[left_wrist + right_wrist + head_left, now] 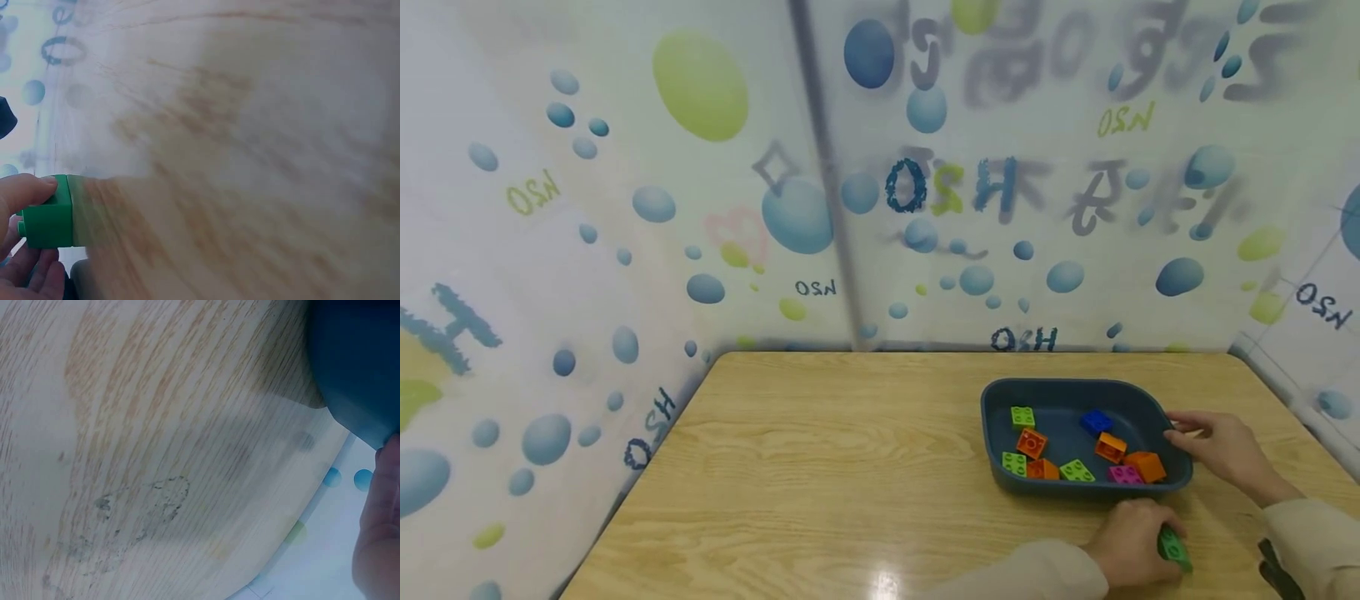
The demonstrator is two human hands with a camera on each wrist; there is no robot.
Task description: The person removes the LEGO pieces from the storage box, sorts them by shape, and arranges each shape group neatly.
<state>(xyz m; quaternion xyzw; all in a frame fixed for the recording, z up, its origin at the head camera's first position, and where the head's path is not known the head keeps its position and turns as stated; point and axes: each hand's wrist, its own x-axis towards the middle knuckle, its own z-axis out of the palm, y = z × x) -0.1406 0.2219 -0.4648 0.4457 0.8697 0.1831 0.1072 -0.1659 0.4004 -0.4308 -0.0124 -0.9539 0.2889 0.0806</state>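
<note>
Pale wall [917, 317] with printed bubbles [700, 85], wood-grain table [805, 450] below.

Left hand [1138, 542]: thumb and fingers narrowed round a green block [1175, 548], just on the near side of the dark blue tray [1052, 404]. Whether block touches table, cannot tell. Looks hard plastic; judged very light, stiff, hard to break, smooth faces perhaps a little slippery. Best hold: two opposite flat faces, clear of the studs.

Right hand [1228, 454]: thumb and fingers pinch the tray's right rim. Tray likely light and fairly stiff; raised rim the natural grip.

Loose inside: lime blocks [1022, 417], orange blocks [1110, 447], one blue block [1097, 422], one pink block [1125, 474].

Writing: "H2O" [951, 185] repeated on wall, mirror-reversed. Large grey lettering [1022, 58] higher up, blurred, unreadable. No brand legible on blocks or tray.
</note>
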